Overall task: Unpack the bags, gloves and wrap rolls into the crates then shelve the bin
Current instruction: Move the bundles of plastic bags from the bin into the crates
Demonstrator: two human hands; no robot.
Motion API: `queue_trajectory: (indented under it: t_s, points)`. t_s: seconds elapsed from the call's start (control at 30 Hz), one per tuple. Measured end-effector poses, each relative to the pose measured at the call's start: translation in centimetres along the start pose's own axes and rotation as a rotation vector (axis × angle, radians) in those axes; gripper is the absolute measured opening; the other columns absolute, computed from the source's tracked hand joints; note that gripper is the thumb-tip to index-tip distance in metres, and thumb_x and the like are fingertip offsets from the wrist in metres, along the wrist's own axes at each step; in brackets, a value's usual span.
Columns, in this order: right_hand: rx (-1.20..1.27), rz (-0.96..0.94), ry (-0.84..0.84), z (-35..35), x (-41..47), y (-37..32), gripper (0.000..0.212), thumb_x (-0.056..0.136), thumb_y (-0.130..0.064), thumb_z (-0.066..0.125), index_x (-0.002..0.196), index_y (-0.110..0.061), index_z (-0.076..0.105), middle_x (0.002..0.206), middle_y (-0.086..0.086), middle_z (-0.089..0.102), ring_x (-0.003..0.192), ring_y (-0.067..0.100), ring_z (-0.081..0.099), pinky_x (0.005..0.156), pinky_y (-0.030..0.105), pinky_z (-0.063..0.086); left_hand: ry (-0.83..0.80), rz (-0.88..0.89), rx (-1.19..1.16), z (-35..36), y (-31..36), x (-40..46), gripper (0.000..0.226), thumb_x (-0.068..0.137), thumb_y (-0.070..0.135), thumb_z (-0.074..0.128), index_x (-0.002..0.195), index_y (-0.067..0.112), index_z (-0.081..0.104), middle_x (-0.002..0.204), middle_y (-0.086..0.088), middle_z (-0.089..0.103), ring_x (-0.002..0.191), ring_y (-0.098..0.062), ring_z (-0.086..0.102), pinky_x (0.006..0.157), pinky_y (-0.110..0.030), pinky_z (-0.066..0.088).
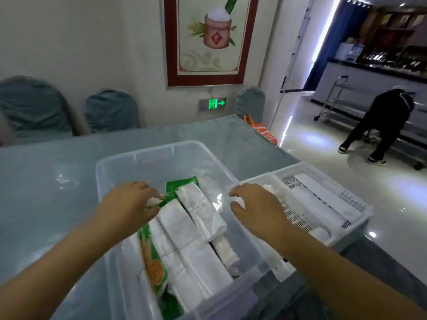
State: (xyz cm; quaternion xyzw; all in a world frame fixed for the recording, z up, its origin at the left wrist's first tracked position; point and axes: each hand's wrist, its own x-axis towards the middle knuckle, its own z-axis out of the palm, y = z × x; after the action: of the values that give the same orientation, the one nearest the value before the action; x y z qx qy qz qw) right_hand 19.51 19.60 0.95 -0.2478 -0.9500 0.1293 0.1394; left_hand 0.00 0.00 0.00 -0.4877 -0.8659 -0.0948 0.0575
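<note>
A: Start with the big things. Where does it all sit?

B: On a table under a blue-grey cover. The clear bin stands in the middle of it, and a white slotted crate lies just beside the bin's right wall, near the table's edge, with some long white packs already in it.

A: And inside the bin?

B: It is well filled yet: several white bag packs lying side by side, and a green-printed pack along the left wall.

A: The hands?

B: The left hand is down in the bin, its fingers pinched on the green top edge of a pack. The right hand hovers over the bin's right rim, fingers spread and curled, holding nothing.

A: What might go wrong?

B: Probably the pinch. It takes only a thin film edge, so a full pack could slip free or tear as it lifts, and the neighbours lie tight enough to drag up with it. The crate also sits close to the table's edge; a careless drop could nudge it off.
</note>
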Motion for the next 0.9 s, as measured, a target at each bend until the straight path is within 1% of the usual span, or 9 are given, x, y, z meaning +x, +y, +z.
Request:
queue_trajectory:
  t_s: [0.07,0.23,0.33,0.4,0.53,0.63,0.7,0.8,0.9]
  points:
    - [0.020,0.015,-0.085,2.3,2.6,-0.8,0.026,0.088,-0.029,0.050,0.112,-0.025,0.060,0.115,-0.004,0.062,0.105,0.016,0.055,0.088,0.031,0.043,0.020,-0.005,0.019,0.8,-1.4,0.6,0.034,0.083,0.040,0.059,0.111,0.023,0.065,0.106,0.001,0.068,0.099,-0.022,0.060,0.082,-0.032,0.043]
    - [0.048,0.056,-0.477,8.9,7.4,-2.2,0.033,0.086,-0.029,0.056,0.118,-0.020,0.059,0.124,0.001,0.060,0.110,0.019,0.054,0.091,0.029,0.043,0.006,-0.061,-0.009,3.0,-3.0,0.7,0.036,0.084,0.046,0.053,0.115,0.031,0.062,0.110,0.005,0.067,0.102,-0.018,0.057,0.079,-0.027,0.040]
    - [0.097,0.057,-0.700,12.4,8.7,-2.3,0.049,0.087,-0.028,0.059,0.132,-0.013,0.046,0.135,0.008,0.049,0.118,0.024,0.049,0.095,0.031,0.040,0.042,-0.130,-0.097,3.4,-3.3,0.5,0.032,0.083,0.044,0.055,0.113,0.034,0.063,0.107,0.004,0.068,0.098,-0.020,0.060,0.067,-0.027,0.035]
    - [0.095,0.067,-0.787,14.4,9.1,-2.3,0.056,0.087,-0.026,0.060,0.134,-0.006,0.038,0.137,0.013,0.045,0.120,0.028,0.046,0.094,0.030,0.038,0.056,-0.128,-0.130,3.9,-3.6,0.5,0.031,0.083,0.043,0.056,0.112,0.033,0.064,0.105,0.004,0.070,0.094,-0.020,0.061,0.068,-0.028,0.039]
    - [0.076,0.054,-0.767,17.6,9.5,-2.5,0.050,0.083,-0.024,0.064,0.122,-0.004,0.040,0.127,0.016,0.047,0.114,0.030,0.045,0.093,0.037,0.042,0.039,-0.167,-0.157,4.4,-4.0,0.7,0.031,0.084,0.044,0.053,0.111,0.033,0.063,0.107,0.007,0.069,0.095,-0.019,0.061,0.076,-0.030,0.045]
    - [0.094,0.039,-0.727,18.9,9.4,-2.8,0.055,0.078,-0.025,0.066,0.121,-0.007,0.038,0.122,0.016,0.047,0.114,0.031,0.044,0.091,0.039,0.044,0.053,-0.173,-0.161,4.6,-4.0,0.7,0.030,0.083,0.043,0.054,0.109,0.031,0.064,0.102,0.007,0.070,0.091,-0.018,0.062,0.074,-0.030,0.045]
    - [0.125,0.088,-0.656,19.5,9.5,-2.9,0.057,0.074,-0.027,0.070,0.119,-0.008,0.039,0.118,0.014,0.049,0.112,0.030,0.045,0.087,0.038,0.045,0.061,-0.175,-0.148,4.6,-3.9,0.7,0.030,0.083,0.043,0.055,0.109,0.030,0.065,0.100,0.007,0.071,0.089,-0.017,0.063,0.071,-0.028,0.044]
    - [0.099,0.140,-0.617,20.0,9.8,-2.9,0.059,0.067,-0.035,0.076,0.112,-0.009,0.048,0.111,0.010,0.054,0.105,0.029,0.052,0.083,0.036,0.048,0.037,-0.195,-0.138,4.7,-3.8,0.8,0.030,0.083,0.044,0.055,0.108,0.031,0.065,0.098,0.010,0.070,0.089,-0.015,0.062,0.069,-0.026,0.041]
    - [0.022,0.079,-0.638,20.0,9.7,-2.8,0.042,0.063,-0.038,0.074,0.093,-0.011,0.063,0.096,0.007,0.064,0.093,0.026,0.058,0.077,0.034,0.052,0.022,-0.228,-0.128,4.7,-3.9,1.0,0.029,0.083,0.044,0.054,0.108,0.033,0.065,0.097,0.013,0.070,0.088,-0.012,0.061,0.067,-0.024,0.038]
